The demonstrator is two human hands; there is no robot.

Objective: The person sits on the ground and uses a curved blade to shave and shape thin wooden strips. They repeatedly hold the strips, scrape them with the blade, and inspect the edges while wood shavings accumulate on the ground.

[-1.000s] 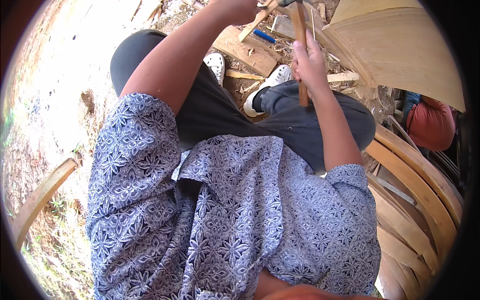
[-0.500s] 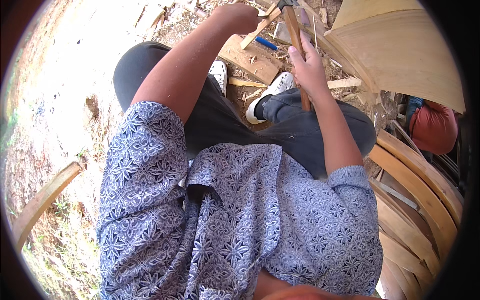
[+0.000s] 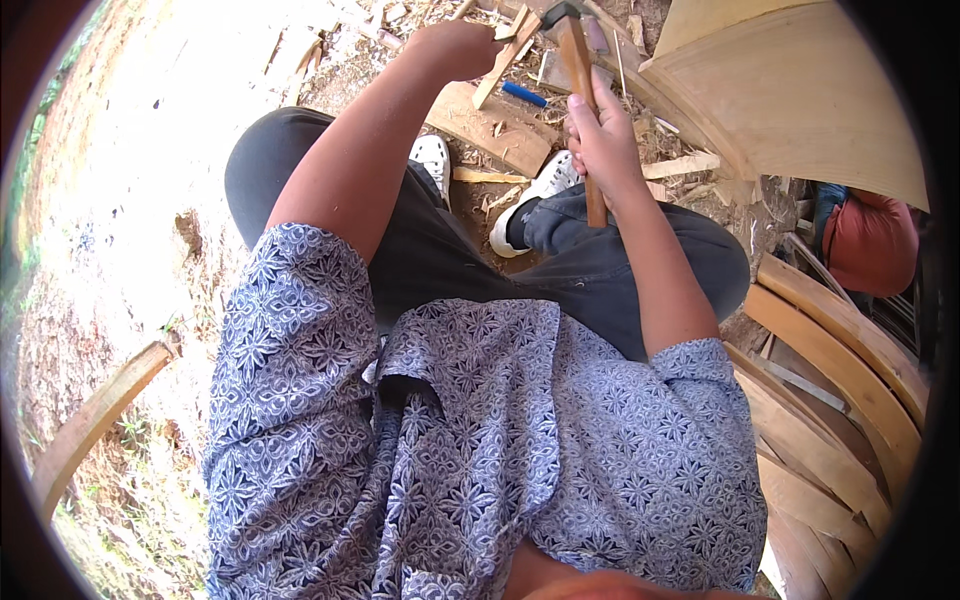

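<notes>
My right hand [image 3: 607,145] is wrapped round the wooden handle of a hammer [image 3: 577,75]. Its dark head [image 3: 560,13] is up at the top of the view, beside a narrow wooden strip [image 3: 503,62]. Further left, my left hand [image 3: 455,50] is closed in a fist. A thin dark end pokes out of it toward the strip; most of what it grips is hidden by the fingers. Below the strip lies a flat wooden board [image 3: 495,130] on the ground, with a blue cylindrical thing [image 3: 525,94] near it.
A large curved wooden panel [image 3: 790,100] stands at the upper right. Curved wooden pieces [image 3: 840,350] are stacked at the right, near a red-orange rounded object [image 3: 870,243]. Another curved piece [image 3: 100,425] lies at left. Shavings and offcuts litter the ground around my white shoes [image 3: 432,165].
The view has shifted slightly. Both hands are a little further left and lower in the picture, and the hammer has moved with my right hand. Both grips look unchanged.
</notes>
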